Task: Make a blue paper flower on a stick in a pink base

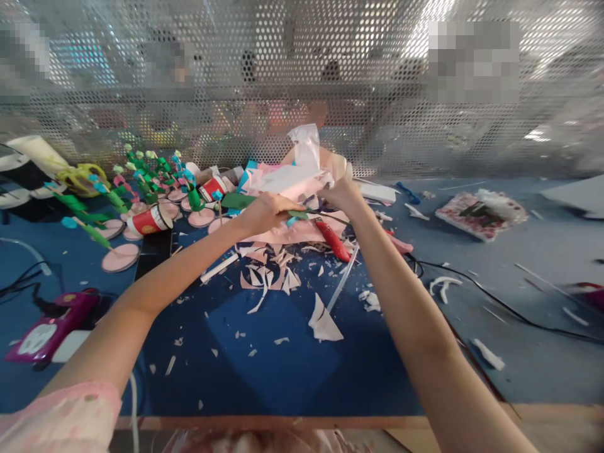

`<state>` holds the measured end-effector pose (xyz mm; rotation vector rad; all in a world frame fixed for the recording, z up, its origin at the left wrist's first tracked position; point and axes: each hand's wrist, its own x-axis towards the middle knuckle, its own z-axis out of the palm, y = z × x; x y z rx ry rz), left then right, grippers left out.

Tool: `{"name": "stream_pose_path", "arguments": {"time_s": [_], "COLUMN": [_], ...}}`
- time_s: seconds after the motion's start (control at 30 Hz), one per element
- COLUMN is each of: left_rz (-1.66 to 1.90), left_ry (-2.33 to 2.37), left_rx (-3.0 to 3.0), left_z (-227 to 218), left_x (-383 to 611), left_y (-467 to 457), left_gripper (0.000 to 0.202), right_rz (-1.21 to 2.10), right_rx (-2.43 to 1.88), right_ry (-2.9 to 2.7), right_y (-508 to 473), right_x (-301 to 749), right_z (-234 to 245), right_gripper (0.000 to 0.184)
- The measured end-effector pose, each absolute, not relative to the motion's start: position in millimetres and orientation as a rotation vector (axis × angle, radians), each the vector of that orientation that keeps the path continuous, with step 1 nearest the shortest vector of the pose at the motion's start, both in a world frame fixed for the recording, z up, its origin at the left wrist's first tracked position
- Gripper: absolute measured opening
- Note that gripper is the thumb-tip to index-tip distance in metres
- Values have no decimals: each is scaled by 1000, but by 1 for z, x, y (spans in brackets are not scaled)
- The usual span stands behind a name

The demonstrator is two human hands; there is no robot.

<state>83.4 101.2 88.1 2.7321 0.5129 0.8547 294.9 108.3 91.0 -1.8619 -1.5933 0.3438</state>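
Observation:
My left hand [270, 212] reaches into a heap of paper pieces in the middle of the table, its fingers stretched out over them. A green paper piece [298, 215] lies at its fingertips, and a larger dark green piece [237, 201] is beside its knuckles. My right hand [340, 189] is at the right side of the heap, fingers curled in and partly hidden; what they hold I cannot make out. Between and behind the hands are pink paper sheets [278, 234] and a crumpled white plastic bag [306, 146]. A red-handled tool [333, 241] lies below the hands.
Green paper stems on round pink bases [120, 258] crowd the left, near red paper cups [150, 220] and yellow scissors [81, 180]. A purple device [54, 330] sits front left. Paper scraps [325, 318] litter the blue table; a black cable [476, 286] crosses the right. A perforated metal screen [226, 107] stands behind.

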Motion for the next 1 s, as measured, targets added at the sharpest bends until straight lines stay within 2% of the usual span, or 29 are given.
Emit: {"name": "stream_pose_path", "arguments": {"time_s": [0.13,0.2,0.3,0.37,0.43,0.53,0.73,1.0], "left_rz": [1126,1211,1179,1164,1160,1155,1206,1067], "left_ry": [701,754,690,660,641,638,740,783], "left_rx": [2147,1847,1565,1501,1486,1461,1421,1460], "left_z": [101,107,115,121,126,131,133,129], "left_x": [82,82,77,72,68,63,57,64], "left_y": [107,107,104,100,98,100,105,94], "left_gripper": [16,24,36,40,41,39,21,24], "right_rz": [154,147,562,887,1012,1027,1157,1186], "right_rx": [-1896,-1819,-1538,-1373,-1333,-1366,-1368,-1391], "right_ry": [-1591,-1605,-1643,-1704,-1805,-1835,-1605,-1560], "right_y": [94,85,69,56,46,40,48,49], "right_x": [290,286,280,277,276,276,281,273], "right_z": [110,124,145,155,162,165,158,155], "right_gripper": [14,25,45,44,40,37,46,46]}}
